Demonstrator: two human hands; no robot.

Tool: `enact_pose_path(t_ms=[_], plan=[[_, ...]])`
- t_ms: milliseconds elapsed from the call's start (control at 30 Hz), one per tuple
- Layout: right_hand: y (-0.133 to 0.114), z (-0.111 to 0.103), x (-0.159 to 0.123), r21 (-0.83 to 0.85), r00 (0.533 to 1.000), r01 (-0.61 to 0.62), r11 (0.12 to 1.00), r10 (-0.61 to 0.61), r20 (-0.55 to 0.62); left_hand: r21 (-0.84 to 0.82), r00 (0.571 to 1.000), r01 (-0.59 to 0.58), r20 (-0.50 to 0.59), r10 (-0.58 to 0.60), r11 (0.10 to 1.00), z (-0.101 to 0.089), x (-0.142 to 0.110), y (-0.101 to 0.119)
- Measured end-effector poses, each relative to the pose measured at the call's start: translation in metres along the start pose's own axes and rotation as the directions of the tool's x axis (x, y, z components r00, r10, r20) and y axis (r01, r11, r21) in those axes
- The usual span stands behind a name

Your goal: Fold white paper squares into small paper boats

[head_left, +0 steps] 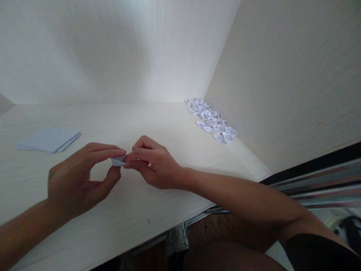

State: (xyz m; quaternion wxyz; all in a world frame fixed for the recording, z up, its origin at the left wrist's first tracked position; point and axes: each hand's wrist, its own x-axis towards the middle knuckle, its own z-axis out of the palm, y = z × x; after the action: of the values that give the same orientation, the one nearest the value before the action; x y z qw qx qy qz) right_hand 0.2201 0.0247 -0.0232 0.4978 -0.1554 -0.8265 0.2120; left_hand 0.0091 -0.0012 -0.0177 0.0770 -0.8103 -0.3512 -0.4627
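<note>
White tabletop [135, 218]. Left hand [76, 180] and right hand [158, 165] pinch small folded paper [117, 162] over it, one end each, I'd guess for control; folded pieces [210, 117] heaped by wall [259, 105], probably out of the way.

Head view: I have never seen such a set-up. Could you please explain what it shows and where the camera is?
There is no machine here: you see one person's left hand and right hand, both bare. The only picture comes from a camera worn on the head, looking forward and down. Together the hands pinch a small folded paper. On the pale surface lie some flat white papers, on the left, and many small folded pieces, near the side wall on the right.
</note>
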Motion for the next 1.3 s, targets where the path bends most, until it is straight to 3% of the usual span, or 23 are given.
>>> enact_pose_path(t_ms=[133,267,567,900,1033,1100,1200,1300], plan=[[-0.006,0.000,-0.002,-0.101,0.999,0.042,0.994,-0.043,-0.011,-0.093,0.999,-0.032,-0.042,0.029,0.995,0.000,0.003,0.005],[-0.016,-0.001,-0.009,-0.170,0.995,0.076,0.983,-0.085,-0.047,-0.075,0.992,-0.111,-0.067,0.106,0.991,-0.001,0.006,0.010],[-0.036,0.000,-0.026,-0.276,0.988,0.033,0.960,-0.074,-0.138,-0.149,0.962,-0.265,-0.113,0.249,0.953,-0.005,0.009,0.023],[-0.045,-0.004,-0.038,-0.315,0.984,0.043,0.948,-0.095,-0.151,-0.260,0.972,-0.217,-0.151,0.182,0.941,-0.002,0.005,0.034],[-0.048,-0.010,-0.049,-0.344,0.991,-0.006,0.939,-0.041,-0.130,-0.246,0.939,-0.337,-0.153,0.307,0.909,0.003,0.005,0.034],[-0.051,-0.014,-0.054,-0.361,0.984,-0.162,0.919,0.122,-0.130,-0.193,0.921,-0.386,-0.144,0.363,0.902,0.013,0.007,0.026],[-0.062,-0.021,-0.059,-0.441,0.914,-0.367,0.819,0.406,-0.007,-0.156,0.935,-0.353,-0.075,0.346,0.922,0.046,0.020,0.009],[-0.078,-0.024,-0.064,-0.557,0.826,-0.293,0.777,0.499,0.263,-0.156,0.948,-0.301,0.056,0.312,0.941,0.098,0.046,-0.006]])
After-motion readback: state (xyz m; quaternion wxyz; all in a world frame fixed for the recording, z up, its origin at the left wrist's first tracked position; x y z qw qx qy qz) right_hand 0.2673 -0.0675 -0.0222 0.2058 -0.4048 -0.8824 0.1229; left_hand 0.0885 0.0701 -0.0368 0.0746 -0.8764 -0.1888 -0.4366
